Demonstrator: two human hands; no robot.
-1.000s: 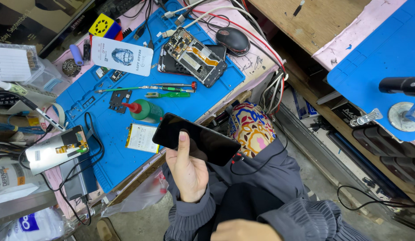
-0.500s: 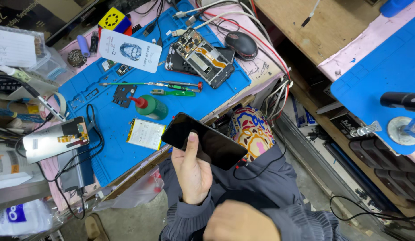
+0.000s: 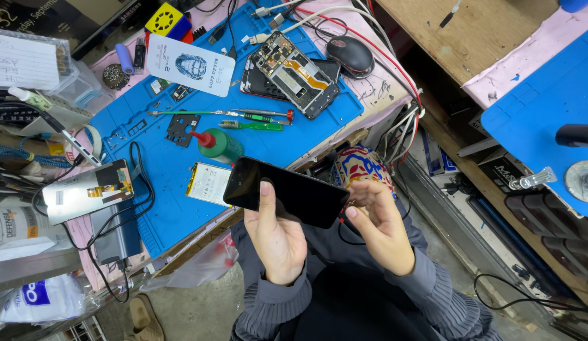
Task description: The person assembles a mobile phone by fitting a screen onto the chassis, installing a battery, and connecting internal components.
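The black smartphone is held in the air over the person's lap, just off the near edge of the blue work mat, its dark glass face up. In the head view, the only one there is, the left hand grasps it from below, thumb lying across the glass and fingers wrapped behind. The right hand is at the phone's right end, fingertips touching its corner; whether it pinches the thin red-and-black wire that shows there I cannot tell.

Farther off on the mat lie an opened phone with its circuit board bare, a flat battery just beside the held phone's left end, a green bottle with a red nozzle, green-handled screwdrivers and a detached screen panel at the left. A black mouse sits at the far right corner (cables run all around it).

The risk, as I judge it: the phone hangs over bare floor on one hand's hold, so a pull from the right hand could twist it loose and drop it. A snag on the wire could tug it too.
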